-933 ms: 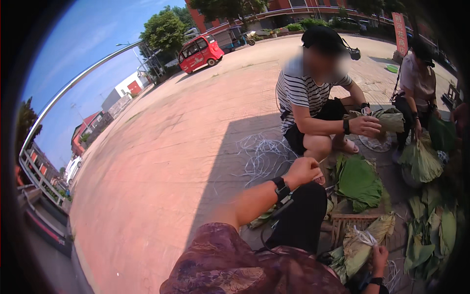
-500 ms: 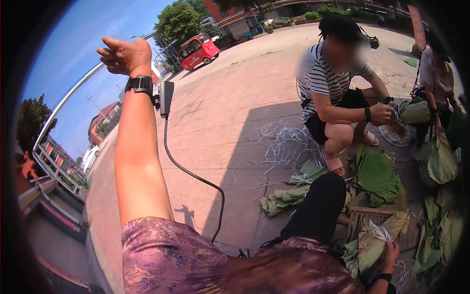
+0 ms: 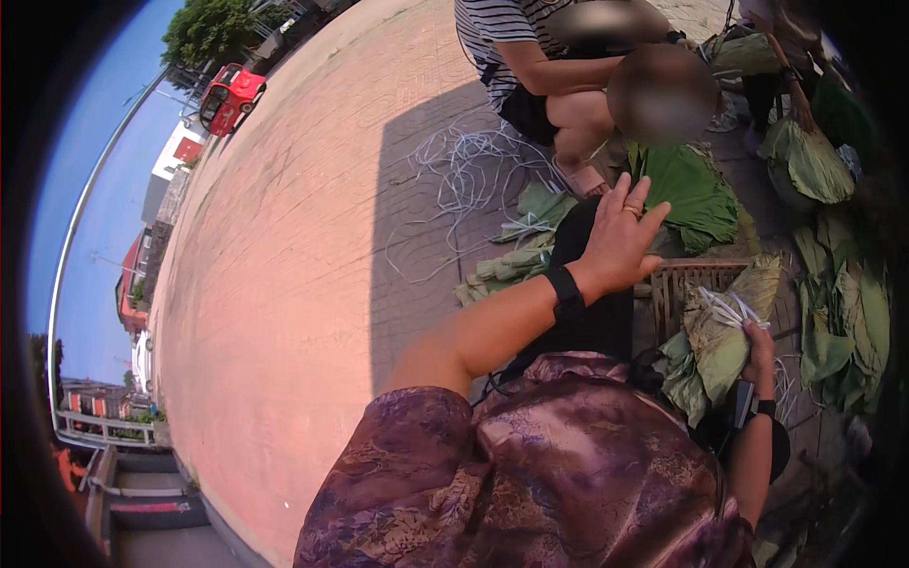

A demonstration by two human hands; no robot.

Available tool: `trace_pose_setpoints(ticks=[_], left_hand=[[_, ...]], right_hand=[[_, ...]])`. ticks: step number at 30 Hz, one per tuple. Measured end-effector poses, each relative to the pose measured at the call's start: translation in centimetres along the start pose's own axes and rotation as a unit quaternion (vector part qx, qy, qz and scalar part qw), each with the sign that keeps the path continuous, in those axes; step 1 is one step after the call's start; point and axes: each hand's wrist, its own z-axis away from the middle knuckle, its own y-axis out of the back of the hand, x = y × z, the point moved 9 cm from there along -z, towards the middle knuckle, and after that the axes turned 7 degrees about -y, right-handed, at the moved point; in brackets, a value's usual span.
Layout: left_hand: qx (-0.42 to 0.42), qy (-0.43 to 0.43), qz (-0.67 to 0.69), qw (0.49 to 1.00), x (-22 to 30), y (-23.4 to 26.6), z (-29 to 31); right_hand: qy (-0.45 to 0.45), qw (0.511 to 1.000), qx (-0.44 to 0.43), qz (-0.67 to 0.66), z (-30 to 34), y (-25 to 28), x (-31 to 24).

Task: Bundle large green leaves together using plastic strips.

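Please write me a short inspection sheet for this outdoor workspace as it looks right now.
Surface: reddish brick paving, half in shadow.
Job's things: tied leaf bundle gripped in the right hand.
Clutter: loose white strings on the paving; green leaf piles and small bundles; wooden crate.
Hands: left hand open and empty, fingers spread, ring and black wristband.
Cables: nothing seen.
Surroundings: crouching person in a striped shirt; red vehicle; trees, railing.

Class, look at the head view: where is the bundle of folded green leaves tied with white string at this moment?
The bundle of folded green leaves tied with white string sits at right of the head view, gripped by the right hand, beside the wooden slatted crate.
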Motion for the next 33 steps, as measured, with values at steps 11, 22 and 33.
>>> trace_pose_setpoints(ticks=[11,22,33], left_hand=[[-0.079,-0.115,-0.043,0.989,5.9,4.7,-4.2],[-0.125,0.276,-0.059,0.951,-20.6,7.7,9.6],[-0.504,0.387,-0.088,0.767,-26.3,-17.0,25.2]], right_hand=[[0.584,0.488,0.032,0.649,18.9,-28.1,-17.0],[0.585,0.526,0.054,0.614,17.6,-31.3,-19.3],[0.345,0.522,0.375,0.684,21.1,-6.2,-20.2]])
